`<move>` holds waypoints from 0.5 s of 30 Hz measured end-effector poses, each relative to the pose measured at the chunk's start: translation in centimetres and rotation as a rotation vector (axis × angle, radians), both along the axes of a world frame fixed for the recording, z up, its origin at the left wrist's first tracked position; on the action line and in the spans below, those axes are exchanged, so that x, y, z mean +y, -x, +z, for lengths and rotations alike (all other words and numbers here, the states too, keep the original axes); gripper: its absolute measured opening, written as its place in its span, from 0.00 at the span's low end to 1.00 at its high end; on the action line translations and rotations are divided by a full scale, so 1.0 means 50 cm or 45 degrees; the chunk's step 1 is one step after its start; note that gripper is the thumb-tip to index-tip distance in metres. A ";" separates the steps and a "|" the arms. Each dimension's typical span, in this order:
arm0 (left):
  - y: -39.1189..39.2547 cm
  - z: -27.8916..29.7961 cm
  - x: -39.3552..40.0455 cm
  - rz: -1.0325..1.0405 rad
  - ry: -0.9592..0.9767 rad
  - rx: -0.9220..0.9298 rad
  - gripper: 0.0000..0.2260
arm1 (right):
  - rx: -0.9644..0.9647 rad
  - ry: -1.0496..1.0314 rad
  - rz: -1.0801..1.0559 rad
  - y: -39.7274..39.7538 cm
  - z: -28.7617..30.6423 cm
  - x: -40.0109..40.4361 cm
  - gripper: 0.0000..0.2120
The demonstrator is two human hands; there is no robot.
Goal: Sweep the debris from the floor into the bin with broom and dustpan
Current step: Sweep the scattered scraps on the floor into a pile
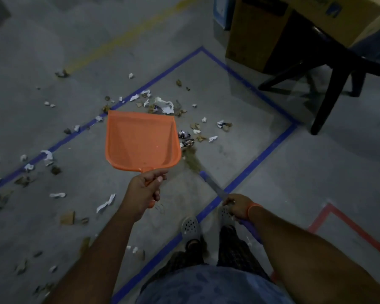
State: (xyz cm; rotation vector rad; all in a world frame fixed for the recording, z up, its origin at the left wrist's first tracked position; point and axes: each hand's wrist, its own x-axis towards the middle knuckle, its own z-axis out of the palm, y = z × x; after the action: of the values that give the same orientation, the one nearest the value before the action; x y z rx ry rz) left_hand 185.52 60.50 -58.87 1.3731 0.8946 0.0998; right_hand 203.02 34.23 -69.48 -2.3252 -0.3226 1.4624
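The broom head is motion-blurred, its bristles partly hidden behind the dustpan. The cardboard box and chair are cut off by the frame's edge.

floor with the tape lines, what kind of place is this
Probably a warehouse or workshop floor: bare concrete marked with blue tape lines and a yellow line, with large cardboard boxes stacked by a dark chair.
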 end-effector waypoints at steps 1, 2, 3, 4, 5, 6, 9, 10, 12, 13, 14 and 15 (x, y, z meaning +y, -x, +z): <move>-0.011 -0.003 0.000 0.014 0.004 0.009 0.12 | -0.009 -0.032 0.041 -0.011 -0.001 -0.002 0.14; -0.023 -0.004 -0.002 0.024 0.005 0.021 0.12 | -0.014 -0.066 0.071 -0.022 -0.001 -0.006 0.14; -0.035 -0.005 -0.005 0.034 0.003 0.036 0.12 | -0.019 -0.098 0.085 -0.035 -0.001 -0.013 0.13; -0.047 -0.006 -0.009 0.045 0.005 0.051 0.12 | -0.025 -0.124 0.091 -0.049 -0.001 -0.022 0.13; -0.060 -0.006 -0.014 0.056 0.010 0.060 0.12 | -0.026 -0.141 0.082 -0.066 0.000 -0.032 0.13; -0.074 -0.007 -0.020 0.068 0.016 0.065 0.12 | -0.030 -0.152 0.058 -0.084 -0.001 -0.044 0.12; -0.122 -0.003 -0.036 0.112 0.035 0.073 0.12 | -0.069 -0.150 -0.034 -0.155 -0.003 -0.074 0.14; -0.138 -0.003 -0.041 0.122 0.035 0.073 0.12 | -0.091 -0.135 -0.072 -0.182 -0.005 -0.082 0.14; -0.169 -0.005 -0.050 0.131 0.022 0.061 0.12 | -0.145 -0.097 -0.133 -0.242 -0.004 -0.092 0.14; -0.185 -0.004 -0.054 0.133 0.016 0.057 0.12 | -0.177 -0.081 -0.165 -0.274 -0.003 -0.094 0.14; -0.200 -0.004 -0.059 0.141 0.011 0.058 0.12 | -0.208 -0.064 -0.197 -0.308 -0.003 -0.096 0.14; -0.216 -0.002 -0.063 0.153 0.012 0.056 0.12 | -0.231 -0.045 -0.226 -0.342 -0.005 -0.096 0.14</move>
State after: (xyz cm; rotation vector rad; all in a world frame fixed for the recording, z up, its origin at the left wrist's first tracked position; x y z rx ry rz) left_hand 196.31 57.33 -58.99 1.3167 1.0133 0.1574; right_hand 220.11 29.42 -69.71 -2.3953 -0.1825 1.1574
